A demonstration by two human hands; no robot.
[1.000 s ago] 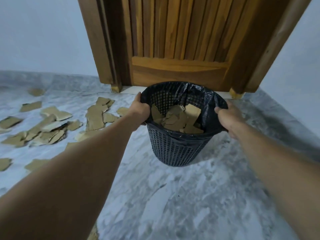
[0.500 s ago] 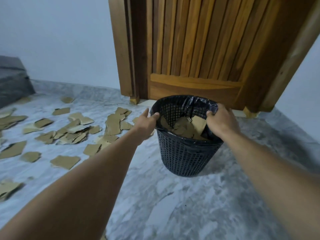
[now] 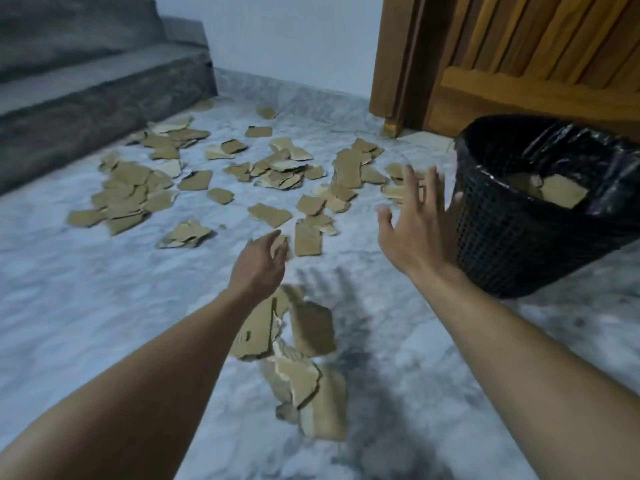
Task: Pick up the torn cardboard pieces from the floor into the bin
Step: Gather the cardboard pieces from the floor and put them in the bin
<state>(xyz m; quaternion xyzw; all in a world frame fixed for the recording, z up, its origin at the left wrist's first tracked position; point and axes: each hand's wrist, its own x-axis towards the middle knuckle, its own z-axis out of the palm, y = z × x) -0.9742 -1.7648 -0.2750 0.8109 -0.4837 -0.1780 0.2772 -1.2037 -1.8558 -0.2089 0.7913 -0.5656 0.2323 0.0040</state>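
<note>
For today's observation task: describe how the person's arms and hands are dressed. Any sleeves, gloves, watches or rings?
Both forearms are bare right up to the frame edge, with no sleeves in view. The left hand and right hand wear no gloves. No watch or bracelet shows at either wrist, and no ring is visible, though motion blur softens the fingers.

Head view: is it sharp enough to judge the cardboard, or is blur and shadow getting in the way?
Head view: motion-blurred overall; right hand smeared, its shadow darkening the near cardboard pieces; far pieces soft but distinguishable; dim, even light, no glare.
</note>
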